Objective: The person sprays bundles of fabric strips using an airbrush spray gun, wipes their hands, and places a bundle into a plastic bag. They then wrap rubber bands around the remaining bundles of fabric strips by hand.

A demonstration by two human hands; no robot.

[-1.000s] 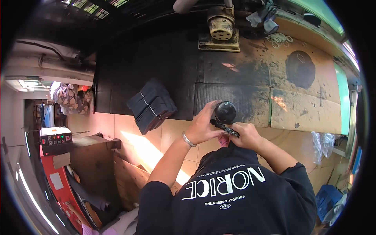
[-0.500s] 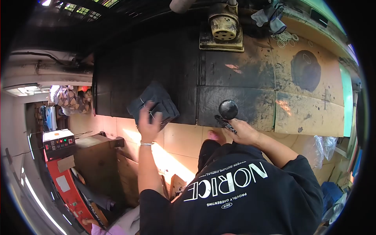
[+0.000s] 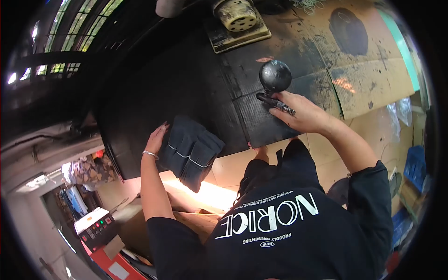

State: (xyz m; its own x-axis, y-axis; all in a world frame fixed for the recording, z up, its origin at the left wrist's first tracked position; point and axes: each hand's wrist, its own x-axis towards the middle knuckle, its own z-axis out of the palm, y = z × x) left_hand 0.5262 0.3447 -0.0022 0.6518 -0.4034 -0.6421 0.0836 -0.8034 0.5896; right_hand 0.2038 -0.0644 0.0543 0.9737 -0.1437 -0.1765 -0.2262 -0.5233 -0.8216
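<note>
My right hand (image 3: 303,112) is wrapped round a spray gun (image 3: 276,103) with a round black cup (image 3: 275,76) on top, held over the stained cardboard. A bundle of dark, flat, fabric-like pieces (image 3: 189,151), bound with thin pale bands, lies at the near edge of the blackened cardboard and partly overhangs it. At the bundle's left side is my left hand (image 3: 157,138), its fingers stretched out; whether they touch the bundle I cannot make out. A bracelet circles that wrist.
Black-stained cardboard (image 3: 186,88) covers the worktop. A dirty cream fixture with a perforated round end (image 3: 238,18) stands at the back. Pale rings (image 3: 308,5) lie at the far right. A red machine with a control box (image 3: 95,226) stands at lower left.
My left hand has moved off the bundle's top to its left side. The bundle has turned and shows its bands more plainly. My right hand has carried the spray gun farther over the cardboard.
</note>
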